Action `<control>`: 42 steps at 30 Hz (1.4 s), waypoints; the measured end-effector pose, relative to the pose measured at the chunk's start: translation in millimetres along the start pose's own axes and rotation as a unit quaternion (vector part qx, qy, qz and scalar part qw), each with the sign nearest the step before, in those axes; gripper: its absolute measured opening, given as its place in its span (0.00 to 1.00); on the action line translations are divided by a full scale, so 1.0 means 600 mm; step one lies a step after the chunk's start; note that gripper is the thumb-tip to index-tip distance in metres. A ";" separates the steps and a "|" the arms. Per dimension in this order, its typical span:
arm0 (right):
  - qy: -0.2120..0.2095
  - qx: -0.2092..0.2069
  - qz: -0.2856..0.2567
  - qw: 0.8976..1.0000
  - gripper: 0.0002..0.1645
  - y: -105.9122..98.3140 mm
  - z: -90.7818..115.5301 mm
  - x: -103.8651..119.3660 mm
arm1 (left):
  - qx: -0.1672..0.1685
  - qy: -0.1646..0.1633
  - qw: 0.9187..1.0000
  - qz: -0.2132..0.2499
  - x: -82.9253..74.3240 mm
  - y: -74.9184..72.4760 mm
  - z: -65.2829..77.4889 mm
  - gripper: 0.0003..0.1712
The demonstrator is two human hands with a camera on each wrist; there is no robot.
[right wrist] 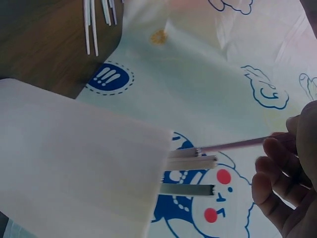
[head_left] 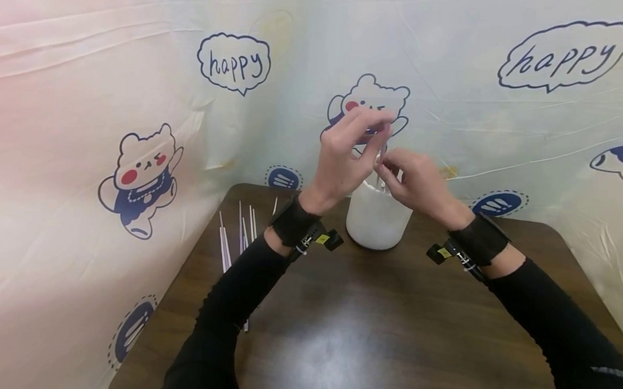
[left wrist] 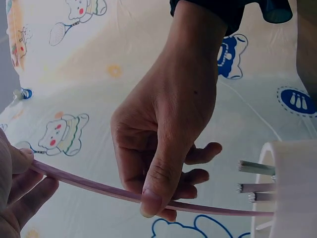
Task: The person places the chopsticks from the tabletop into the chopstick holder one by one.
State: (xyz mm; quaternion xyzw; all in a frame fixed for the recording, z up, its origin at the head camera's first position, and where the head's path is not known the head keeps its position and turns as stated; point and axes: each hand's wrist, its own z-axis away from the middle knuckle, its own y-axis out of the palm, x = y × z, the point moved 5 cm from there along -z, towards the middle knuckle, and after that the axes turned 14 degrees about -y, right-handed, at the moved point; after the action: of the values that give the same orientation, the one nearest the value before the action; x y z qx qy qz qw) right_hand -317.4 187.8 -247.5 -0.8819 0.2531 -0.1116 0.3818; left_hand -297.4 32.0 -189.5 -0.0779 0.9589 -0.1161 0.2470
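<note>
While several gathered sticks [left wrist: 255, 188] stand in a white container [head_left: 378, 222] right of the head frame's centre, loose sticks [head_left: 226, 248] lie at centre left, leaving the work apparently part done. Bowed slightly, a pink stick [left wrist: 94, 185] slopes from left to lower right of the left-wrist frame, one end at the container's mouth; the left hand [head_left: 346, 156] pinches its top, the right hand [head_left: 419, 182] its midlength.

Black sleeves [head_left: 228, 312] stop short of wide black wristbands [head_left: 294, 221] carrying small black cameras [head_left: 335, 240] with yellow labels [head_left: 321, 239].
</note>
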 end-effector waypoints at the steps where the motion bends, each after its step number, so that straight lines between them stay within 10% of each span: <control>1: -0.001 0.004 0.000 1.000 0.05 0.002 0.002 -0.001 | 0.003 -0.007 1.000 -0.001 0.004 0.002 0.003 0.13; 25: 0.024 0.038 -0.045 0.998 0.12 0.055 0.052 -0.043 | 0.088 -0.148 0.983 -0.067 0.139 0.083 0.109 0.10; 35: 0.014 0.078 -0.041 0.996 0.09 0.073 0.066 -0.051 | 0.176 -0.214 0.951 -0.136 0.186 0.112 0.154 0.14; 42: 0.016 0.063 -0.038 0.997 0.14 0.071 0.063 -0.051 | 0.163 -0.200 0.957 -0.134 0.177 0.098 0.156 0.15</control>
State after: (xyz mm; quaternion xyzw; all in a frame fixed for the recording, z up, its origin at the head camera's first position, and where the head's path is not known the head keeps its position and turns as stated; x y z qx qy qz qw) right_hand -343.7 202.7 -304.5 -0.8629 0.2182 -0.1558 0.4285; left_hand -348.9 49.0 -332.8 -0.1856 0.8387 -0.2848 0.4254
